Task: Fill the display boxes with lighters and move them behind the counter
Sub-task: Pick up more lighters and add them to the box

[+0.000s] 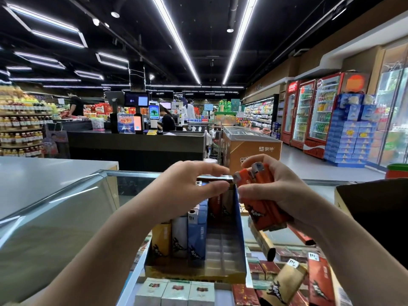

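While half-filled, display box (239, 228) slots free.

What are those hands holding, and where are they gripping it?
The right hand grips a bundle of orange plastic lighters around their bodies. The left hand seems empty, fingertips near a lighter's metal top.

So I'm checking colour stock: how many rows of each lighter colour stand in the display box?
Yellow lighters: 1 row
White lighters: 1 row
Blue lighters: 1 row
Orange lighters: 1 row, far end only
Total: 4 rows in the display box
Right hand grips an orange bundle, uncounted.
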`<state>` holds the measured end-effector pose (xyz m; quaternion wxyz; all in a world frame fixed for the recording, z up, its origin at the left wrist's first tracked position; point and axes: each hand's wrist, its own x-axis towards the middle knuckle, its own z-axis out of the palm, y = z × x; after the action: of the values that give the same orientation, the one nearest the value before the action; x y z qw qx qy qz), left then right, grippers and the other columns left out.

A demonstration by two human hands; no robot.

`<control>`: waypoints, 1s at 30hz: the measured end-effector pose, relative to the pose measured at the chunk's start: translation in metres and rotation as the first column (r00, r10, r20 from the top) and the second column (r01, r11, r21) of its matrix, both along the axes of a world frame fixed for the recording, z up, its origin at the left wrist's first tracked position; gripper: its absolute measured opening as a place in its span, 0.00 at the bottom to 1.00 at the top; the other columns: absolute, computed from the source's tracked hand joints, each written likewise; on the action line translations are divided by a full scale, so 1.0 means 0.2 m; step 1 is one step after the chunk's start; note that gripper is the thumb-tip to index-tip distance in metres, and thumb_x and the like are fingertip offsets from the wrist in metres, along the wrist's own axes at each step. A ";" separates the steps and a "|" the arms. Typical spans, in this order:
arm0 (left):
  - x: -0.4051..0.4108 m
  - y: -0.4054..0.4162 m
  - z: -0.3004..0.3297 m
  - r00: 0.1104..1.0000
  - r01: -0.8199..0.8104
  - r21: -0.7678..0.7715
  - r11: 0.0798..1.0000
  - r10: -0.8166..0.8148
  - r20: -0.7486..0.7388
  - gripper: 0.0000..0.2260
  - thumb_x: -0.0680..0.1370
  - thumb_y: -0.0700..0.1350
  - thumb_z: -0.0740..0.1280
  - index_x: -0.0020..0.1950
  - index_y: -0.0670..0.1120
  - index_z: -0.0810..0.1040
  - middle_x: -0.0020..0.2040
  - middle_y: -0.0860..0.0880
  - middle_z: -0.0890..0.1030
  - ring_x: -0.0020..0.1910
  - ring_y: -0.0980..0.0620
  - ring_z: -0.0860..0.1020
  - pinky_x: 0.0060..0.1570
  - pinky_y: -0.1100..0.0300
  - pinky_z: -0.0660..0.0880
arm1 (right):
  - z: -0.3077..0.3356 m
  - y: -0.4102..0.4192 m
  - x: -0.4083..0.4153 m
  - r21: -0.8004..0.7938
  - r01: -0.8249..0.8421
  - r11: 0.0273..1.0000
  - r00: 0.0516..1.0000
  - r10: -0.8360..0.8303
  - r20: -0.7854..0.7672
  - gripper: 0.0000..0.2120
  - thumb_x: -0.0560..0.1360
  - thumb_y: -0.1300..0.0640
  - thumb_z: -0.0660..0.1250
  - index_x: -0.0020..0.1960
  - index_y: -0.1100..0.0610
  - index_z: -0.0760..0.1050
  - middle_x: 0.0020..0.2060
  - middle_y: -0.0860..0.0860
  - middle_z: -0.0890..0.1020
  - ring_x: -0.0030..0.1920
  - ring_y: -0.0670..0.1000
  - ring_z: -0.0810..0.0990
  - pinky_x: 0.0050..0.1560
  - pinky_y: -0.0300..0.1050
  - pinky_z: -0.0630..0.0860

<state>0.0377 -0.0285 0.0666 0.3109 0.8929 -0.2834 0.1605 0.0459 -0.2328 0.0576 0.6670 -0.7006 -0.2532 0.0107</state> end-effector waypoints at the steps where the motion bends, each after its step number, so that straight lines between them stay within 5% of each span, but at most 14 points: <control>1: -0.01 -0.01 0.01 0.998 0.061 -0.066 0.996 -0.061 0.000 0.12 0.70 0.62 0.65 0.53 0.65 0.76 0.52 0.65 0.80 0.54 0.67 0.75 0.58 0.59 0.72 | 0.00 0.02 -0.01 -0.020 -0.028 0.999 0.999 0.029 0.025 0.26 0.57 0.62 0.77 0.52 0.52 0.73 0.38 0.53 0.81 0.36 0.52 0.83 0.34 0.42 0.78; 4: -0.02 -0.02 0.02 0.991 0.133 -0.127 0.983 -0.129 0.041 0.12 0.68 0.58 0.67 0.51 0.62 0.79 0.45 0.63 0.81 0.47 0.66 0.78 0.47 0.68 0.76 | -0.02 0.05 -0.03 -0.058 -0.081 0.995 0.994 0.085 0.066 0.25 0.58 0.62 0.77 0.51 0.53 0.70 0.36 0.49 0.82 0.37 0.51 0.83 0.36 0.42 0.78; 13: -0.02 -0.02 0.03 0.982 0.178 -0.269 0.947 -0.188 -0.012 0.11 0.65 0.55 0.68 0.44 0.52 0.79 0.39 0.57 0.83 0.38 0.61 0.80 0.40 0.70 0.75 | -0.01 0.06 -0.04 0.029 -0.082 0.996 0.996 0.081 0.033 0.16 0.60 0.58 0.76 0.45 0.52 0.75 0.36 0.52 0.82 0.36 0.54 0.82 0.32 0.45 0.79; 18: 0.01 0.02 0.04 0.992 0.121 -0.500 0.857 -0.094 0.078 0.08 0.64 0.48 0.69 0.42 0.52 0.78 0.37 0.56 0.83 0.37 0.60 0.81 0.39 0.69 0.76 | -0.02 0.00 0.01 0.096 0.182 0.979 0.968 -0.161 -0.192 0.16 0.68 0.70 0.69 0.52 0.59 0.70 0.40 0.60 0.77 0.29 0.50 0.79 0.27 0.41 0.76; 23: 0.04 0.02 0.00 0.966 -0.044 -0.255 0.966 0.106 0.235 0.08 0.69 0.44 0.73 0.41 0.57 0.79 0.38 0.62 0.82 0.37 0.62 0.80 0.40 0.69 0.76 | -0.08 0.01 0.06 -0.090 0.297 0.951 0.923 -0.310 -0.227 0.16 0.70 0.71 0.67 0.53 0.58 0.70 0.43 0.60 0.76 0.34 0.52 0.78 0.29 0.41 0.77; 30: 0.09 -0.02 0.00 0.970 -0.148 0.032 0.989 0.138 0.198 0.06 0.71 0.43 0.73 0.45 0.53 0.83 0.39 0.60 0.81 0.38 0.62 0.79 0.45 0.62 0.78 | -0.10 0.03 0.07 -0.140 0.291 0.946 0.926 -0.316 -0.207 0.16 0.69 0.69 0.68 0.52 0.55 0.70 0.44 0.59 0.76 0.35 0.51 0.78 0.27 0.38 0.75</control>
<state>0.0553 -0.0334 0.0671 0.2483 0.8979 -0.2511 0.2627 0.0595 -0.2266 0.0383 0.6465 -0.7603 -0.0631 0.0006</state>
